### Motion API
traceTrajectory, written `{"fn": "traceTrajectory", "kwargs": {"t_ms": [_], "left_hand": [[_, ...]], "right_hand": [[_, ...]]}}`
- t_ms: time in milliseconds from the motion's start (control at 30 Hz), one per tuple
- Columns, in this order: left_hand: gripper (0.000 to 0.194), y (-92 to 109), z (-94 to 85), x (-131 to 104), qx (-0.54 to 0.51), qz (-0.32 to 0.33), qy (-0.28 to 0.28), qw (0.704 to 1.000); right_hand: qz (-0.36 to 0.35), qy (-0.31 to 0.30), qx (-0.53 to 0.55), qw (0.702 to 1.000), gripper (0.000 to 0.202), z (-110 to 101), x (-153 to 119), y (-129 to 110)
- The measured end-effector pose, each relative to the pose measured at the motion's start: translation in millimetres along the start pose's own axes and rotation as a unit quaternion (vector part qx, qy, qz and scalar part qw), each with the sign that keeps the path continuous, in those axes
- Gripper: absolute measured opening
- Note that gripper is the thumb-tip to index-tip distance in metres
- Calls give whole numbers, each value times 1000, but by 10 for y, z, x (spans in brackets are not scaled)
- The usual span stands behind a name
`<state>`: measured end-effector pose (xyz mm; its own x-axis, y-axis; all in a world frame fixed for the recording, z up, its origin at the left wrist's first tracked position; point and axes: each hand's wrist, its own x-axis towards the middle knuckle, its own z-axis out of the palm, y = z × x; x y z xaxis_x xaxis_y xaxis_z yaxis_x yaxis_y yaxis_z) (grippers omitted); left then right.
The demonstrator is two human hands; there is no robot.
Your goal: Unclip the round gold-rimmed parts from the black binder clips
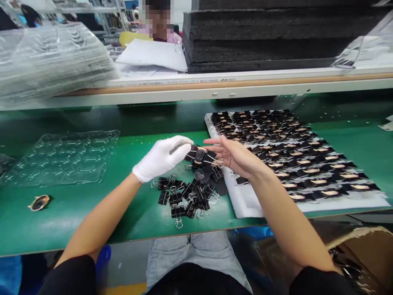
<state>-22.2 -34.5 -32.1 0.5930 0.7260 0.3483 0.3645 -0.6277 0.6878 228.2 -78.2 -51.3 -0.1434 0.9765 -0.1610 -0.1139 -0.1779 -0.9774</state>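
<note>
My left hand (pixel 166 157), in a white glove, pinches a small dark part with a tan rim (pixel 201 155) by its left side, where a black binder clip is fixed. Another black binder clip (pixel 211 158) grips the part's right side. Bare, my right hand (pixel 233 155) is beside that clip with its fingers stretched out and apart; whether a fingertip touches the clip cannot be made out. Below both hands lies a loose heap of black binder clips (pixel 176 198) with silver handles, and some dark and clear round discs (pixel 221 187) among them.
A white foam board (pixel 242 203) on the right carries rows of clipped tan-rimmed parts. A clear plastic tray (pixel 76 157) and a single tan-rimmed part (pixel 39 202) lie left. Black foam blocks (pixel 264 41) and stacked clear trays (pixel 55 61) stand on the shelf; a person sits behind.
</note>
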Motion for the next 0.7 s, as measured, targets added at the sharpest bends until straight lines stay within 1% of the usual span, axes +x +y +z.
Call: {"fn": "traceTrajectory", "kwargs": {"t_ms": [67,133,233,300,367,400,467,567,700], "left_hand": [[36,-7,17,0,14,3,-10,1000],[39,-15,26,-2,14,1,-15,1000],[45,-23,11,-9,4,-6,-18,1000],[47,-21,-14,-14,5,-2,-44,999],[47,-17,-38,-17,19,11,-79,997],[46,-15,-45,-19,27,21,-88,996],[45,-17,-46,-24,40,47,-85,994],[42,-27,-14,-37,45,87,-74,992],[38,-37,48,-61,51,108,-77,990]], "right_hand": [[6,-43,6,999,51,32,-69,2],[-21,-49,-1,999,51,65,-117,37],[-87,-12,-24,996,52,95,-154,97],[-146,24,-61,987,49,99,-176,125],[-200,56,-114,971,45,89,-204,145],[-219,67,-140,963,44,80,-220,155],[-236,75,-191,950,41,52,-255,174],[-238,69,-247,937,34,2,-311,191],[-256,58,-290,920,30,-49,-380,178]]}}
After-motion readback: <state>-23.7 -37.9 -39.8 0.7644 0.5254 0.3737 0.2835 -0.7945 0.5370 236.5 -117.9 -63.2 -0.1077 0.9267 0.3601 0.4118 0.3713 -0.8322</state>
